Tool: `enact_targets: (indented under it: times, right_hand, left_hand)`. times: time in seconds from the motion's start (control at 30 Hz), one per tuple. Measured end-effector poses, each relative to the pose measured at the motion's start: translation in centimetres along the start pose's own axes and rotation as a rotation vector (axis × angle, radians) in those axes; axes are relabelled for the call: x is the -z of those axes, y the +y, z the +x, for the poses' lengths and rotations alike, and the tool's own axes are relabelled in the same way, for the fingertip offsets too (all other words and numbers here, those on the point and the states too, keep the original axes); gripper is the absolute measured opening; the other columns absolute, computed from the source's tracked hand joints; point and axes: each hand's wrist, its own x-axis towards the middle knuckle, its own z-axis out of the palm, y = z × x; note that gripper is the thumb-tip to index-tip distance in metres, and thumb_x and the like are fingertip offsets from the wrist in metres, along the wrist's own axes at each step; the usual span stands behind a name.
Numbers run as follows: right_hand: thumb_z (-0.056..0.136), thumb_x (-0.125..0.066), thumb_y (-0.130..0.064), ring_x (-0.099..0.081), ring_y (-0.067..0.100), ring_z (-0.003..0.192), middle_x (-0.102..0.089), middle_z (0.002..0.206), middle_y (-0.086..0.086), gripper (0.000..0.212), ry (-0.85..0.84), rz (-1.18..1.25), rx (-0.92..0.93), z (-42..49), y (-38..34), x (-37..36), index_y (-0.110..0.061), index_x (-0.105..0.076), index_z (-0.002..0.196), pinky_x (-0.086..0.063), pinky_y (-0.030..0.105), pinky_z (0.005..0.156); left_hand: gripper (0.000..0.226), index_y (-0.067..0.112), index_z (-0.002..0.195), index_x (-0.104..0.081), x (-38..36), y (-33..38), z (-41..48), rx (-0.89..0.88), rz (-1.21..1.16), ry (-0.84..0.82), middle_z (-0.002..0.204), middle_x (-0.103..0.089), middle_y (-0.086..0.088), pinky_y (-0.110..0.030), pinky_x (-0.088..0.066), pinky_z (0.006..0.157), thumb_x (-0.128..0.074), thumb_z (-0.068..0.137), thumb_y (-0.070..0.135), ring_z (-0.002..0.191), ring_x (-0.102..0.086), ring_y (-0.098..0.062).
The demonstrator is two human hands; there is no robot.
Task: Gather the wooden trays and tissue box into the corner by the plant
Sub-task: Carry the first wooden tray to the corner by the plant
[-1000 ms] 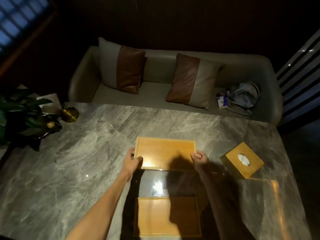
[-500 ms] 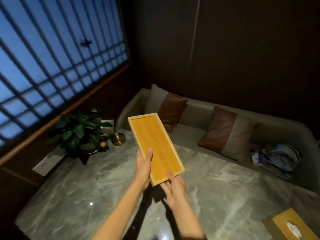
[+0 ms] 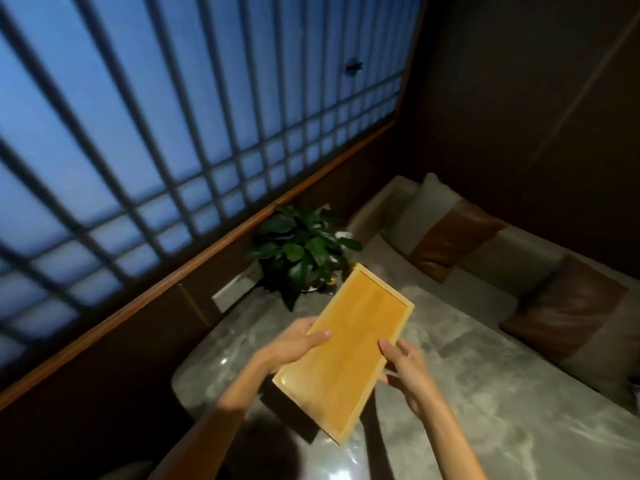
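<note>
A rectangular wooden tray [image 3: 349,348] with a raised rim hangs in the air above the grey marble table [image 3: 491,386], its long axis pointing toward the plant. My left hand [image 3: 294,344] grips its left long edge with the thumb on top. My right hand [image 3: 403,367] grips the right long edge. The green potted plant [image 3: 301,251] stands at the table's far left corner, just beyond the tray's far end. The second tray and the tissue box are out of view.
A beige sofa [image 3: 460,271] with brown and cream cushions [image 3: 453,237] runs along the table's far side. A latticed window [image 3: 173,116] with a wooden sill fills the left wall. A white socket plate [image 3: 235,289] sits on the wall beside the plant.
The tray went from lying on the table to being lifted and carried left toward the plant corner. My view swung left, so the tissue box and second tray left the frame.
</note>
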Motion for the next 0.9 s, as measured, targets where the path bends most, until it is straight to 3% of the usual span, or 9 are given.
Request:
enact_targets:
  times: [0.1,0.17,0.23,0.37,0.5,0.57,0.67,0.8,0.9]
  right_hand:
    - [0.099,-0.058,-0.024,-0.077,0.023,0.084,-0.080,0.092,0.006,0.019,0.071,-0.012,-0.112,2.5,2.8,-4.3,-0.014,-0.071,0.109,-0.059,0.032,0.062]
    - [0.100,-0.055,-0.020,-0.073,0.025,0.085,-0.078,0.094,0.009,0.018,0.138,-0.002,-0.164,4.5,4.4,-6.9,-0.012,-0.070,0.106,-0.056,0.035,0.065]
    - [0.101,-0.053,-0.017,-0.067,0.022,0.080,-0.073,0.093,0.009,0.016,0.221,-0.013,-0.225,6.9,5.9,-9.3,-0.009,-0.067,0.104,-0.052,0.034,0.063]
    - [0.102,-0.051,-0.014,-0.055,0.023,0.062,-0.059,0.071,0.010,0.019,0.301,-0.056,-0.344,10.5,9.4,-13.6,-0.008,-0.057,0.085,-0.051,0.033,0.057]
    - [0.103,-0.050,-0.014,-0.055,0.024,0.058,-0.056,0.068,0.010,0.019,0.355,-0.066,-0.412,14.3,13.4,-18.2,-0.009,-0.054,0.085,-0.053,0.035,0.060]
    - [0.102,-0.050,-0.015,-0.060,0.024,0.065,-0.063,0.082,0.011,0.009,0.385,-0.059,-0.402,15.7,14.9,-20.0,-0.013,-0.058,0.100,-0.054,0.037,0.065]
    - [0.102,-0.052,-0.018,-0.067,0.034,0.098,-0.065,0.105,0.014,0.022,0.446,-0.060,-0.403,16.7,16.7,-21.5,-0.014,-0.061,0.121,-0.057,0.047,0.090]
    - [0.101,-0.053,-0.020,-0.066,0.039,0.112,-0.070,0.119,0.019,0.028,0.523,-0.201,-0.354,17.1,18.0,-22.3,-0.006,-0.063,0.123,-0.053,0.055,0.099]
    - [0.100,-0.053,-0.021,-0.067,0.038,0.104,-0.072,0.105,0.020,0.024,0.563,-0.370,-0.295,17.0,18.4,-22.8,-0.003,-0.066,0.108,-0.054,0.047,0.093]
  left_hand:
    - [0.039,0.012,0.126,-0.061,4.1,-4.6,-1.4,0.072,0.010,0.100,0.122,-0.068,-0.006,-0.034,-0.053,0.099,-0.055,0.098,0.038,0.114,-0.066,-0.021]
    - [0.026,0.028,0.098,-0.068,6.9,-8.1,-3.1,0.072,0.071,0.256,0.095,-0.069,0.006,-0.026,-0.054,0.083,-0.051,0.093,0.046,0.090,-0.066,-0.010]
    - [0.024,0.031,0.072,-0.059,8.5,-12.6,-4.6,0.084,-0.046,0.452,0.065,-0.059,0.009,-0.022,-0.052,0.059,-0.054,0.093,0.041,0.057,-0.057,-0.001]
    - [0.023,0.013,0.080,-0.055,8.6,-19.7,-4.0,0.355,-0.434,0.634,0.065,-0.054,-0.006,-0.027,-0.055,0.046,-0.061,0.095,0.030,0.050,-0.057,-0.010]
    - [0.030,0.016,0.070,-0.052,9.6,-23.9,-1.4,0.429,-0.325,0.657,0.064,-0.059,-0.009,-0.024,-0.053,0.041,-0.065,0.093,0.031,0.042,-0.058,-0.006]
    - [0.028,0.016,0.072,-0.056,10.1,-25.5,-0.6,0.507,-0.122,0.708,0.078,-0.069,-0.011,-0.030,-0.057,0.048,-0.061,0.094,0.033,0.055,-0.066,-0.014]
    - [0.034,0.009,0.100,-0.063,10.6,-27.1,0.0,0.628,0.286,0.753,0.104,-0.068,-0.011,-0.041,-0.057,0.083,-0.053,0.096,0.042,0.100,-0.066,-0.026]
    - [0.040,0.006,0.116,-0.059,10.0,-28.5,0.3,0.677,0.372,0.696,0.117,-0.066,-0.014,-0.040,-0.055,0.090,-0.044,0.100,0.039,0.110,-0.062,-0.026]
    - [0.040,0.007,0.118,-0.059,9.5,-28.7,0.7,0.647,0.429,0.666,0.119,-0.066,-0.013,-0.038,-0.054,0.091,-0.034,0.103,0.034,0.111,-0.062,-0.025]
